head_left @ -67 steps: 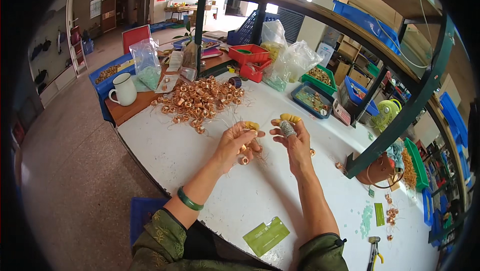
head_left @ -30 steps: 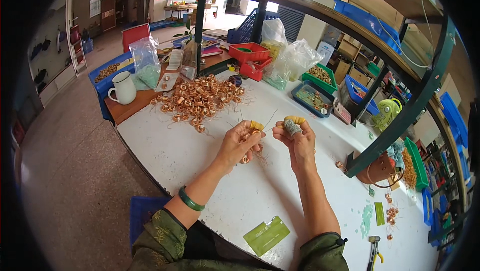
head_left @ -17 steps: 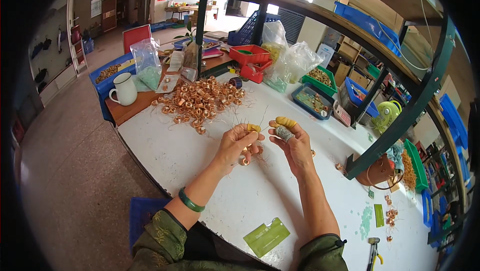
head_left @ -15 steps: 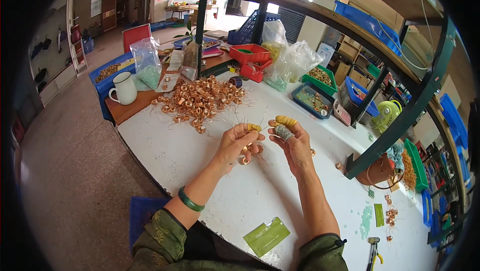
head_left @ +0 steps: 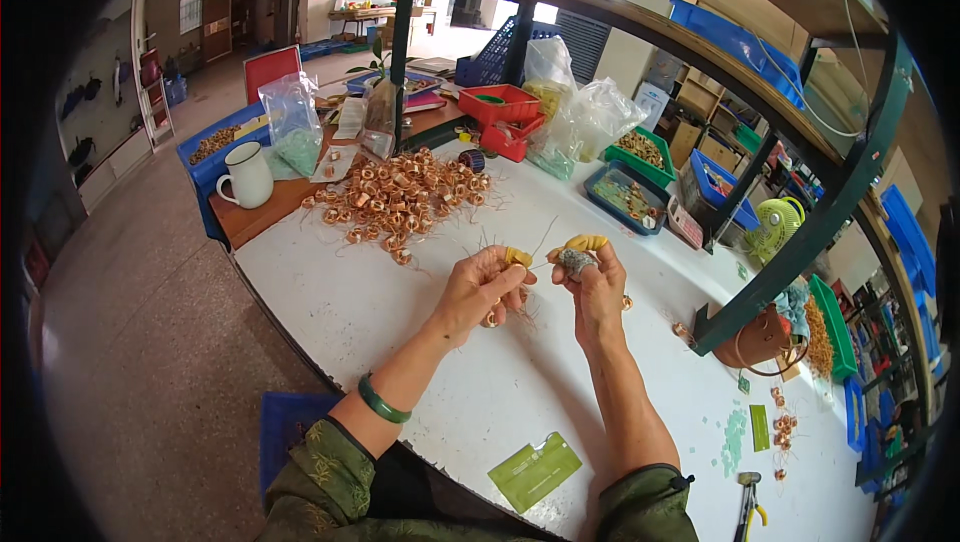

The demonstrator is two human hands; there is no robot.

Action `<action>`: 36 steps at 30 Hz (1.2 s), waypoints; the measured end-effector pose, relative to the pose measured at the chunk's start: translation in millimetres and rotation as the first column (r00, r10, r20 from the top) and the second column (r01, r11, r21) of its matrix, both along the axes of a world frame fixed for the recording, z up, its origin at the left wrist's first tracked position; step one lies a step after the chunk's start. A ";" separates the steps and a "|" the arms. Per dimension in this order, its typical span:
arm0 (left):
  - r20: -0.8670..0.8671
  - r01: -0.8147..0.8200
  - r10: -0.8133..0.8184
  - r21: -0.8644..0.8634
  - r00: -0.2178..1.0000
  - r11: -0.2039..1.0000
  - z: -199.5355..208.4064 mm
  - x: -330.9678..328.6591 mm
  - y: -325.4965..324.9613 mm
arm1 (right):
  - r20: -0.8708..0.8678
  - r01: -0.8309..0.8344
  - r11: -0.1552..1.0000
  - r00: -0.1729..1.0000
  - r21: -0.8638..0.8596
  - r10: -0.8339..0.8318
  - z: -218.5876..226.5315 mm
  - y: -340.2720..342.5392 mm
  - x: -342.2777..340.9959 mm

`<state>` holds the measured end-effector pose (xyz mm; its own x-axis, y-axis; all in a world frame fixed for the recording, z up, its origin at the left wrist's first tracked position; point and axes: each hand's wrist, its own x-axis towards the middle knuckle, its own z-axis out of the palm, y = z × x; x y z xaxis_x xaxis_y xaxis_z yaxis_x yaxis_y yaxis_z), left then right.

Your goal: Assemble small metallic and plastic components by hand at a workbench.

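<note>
Above the white tabletop, my left hand point(head_left: 474, 289) is closed around a few copper wire coils point(head_left: 490, 319), their thin leads sticking out past the fingers. Facing it, my right hand point(head_left: 600, 292) pinches between thumb and fingertips, apparently on a thin wire lead that spans the small gap between the hands. Yellow coverings wrap fingers of both hands, and a grey wrap covers my right thumb. What lies deeper inside each grip is hidden. Beyond my hands spreads a big heap of copper coils point(head_left: 395, 197) with loose leads.
A white mug point(head_left: 249, 177) stands left of the heap. Red bins point(head_left: 500, 114), plastic bags and a dark tray point(head_left: 627, 200) line the back. A green shelf post point(head_left: 800, 232) rises at right. Nearer lie a green card point(head_left: 535, 472), a hammer point(head_left: 747, 492) and yellow-handled pliers point(head_left: 761, 517).
My right hand has turned slightly and shifted a little right, its fingertips pinching closer. A thin lead now stands up between the hands. The left hand has barely moved.
</note>
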<state>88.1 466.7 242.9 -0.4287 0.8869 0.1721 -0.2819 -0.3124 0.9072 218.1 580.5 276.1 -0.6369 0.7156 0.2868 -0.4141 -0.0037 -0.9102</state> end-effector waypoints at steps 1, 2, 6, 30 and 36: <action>0.001 -0.002 0.002 0.001 1.000 1.000 0.0 0.5 -0.1 | 0.001 -0.002 1.000 1.000 0.001 0.002 1.0 -0.9 -0.5; -0.012 -0.017 0.017 0.006 1.000 1.000 0.0 0.9 -0.1 | 0.003 -0.009 0.999 1.000 -0.032 0.009 3.0 -3.0 -1.2; -0.053 -0.062 0.063 0.025 0.997 0.998 -1.3 1.4 -0.2 | 0.007 -0.027 0.991 1.000 -0.129 0.028 7.6 -11.6 -6.0; 0.327 0.280 -0.251 -0.042 0.911 0.959 -8.4 -16.5 0.5 | -0.086 -0.164 0.986 0.982 0.028 0.166 9.7 -2.1 -0.2; 0.374 0.335 -0.339 0.076 0.864 0.939 -6.3 -15.0 1.6 | -0.011 -0.198 0.975 0.980 0.100 0.200 8.7 0.0 1.4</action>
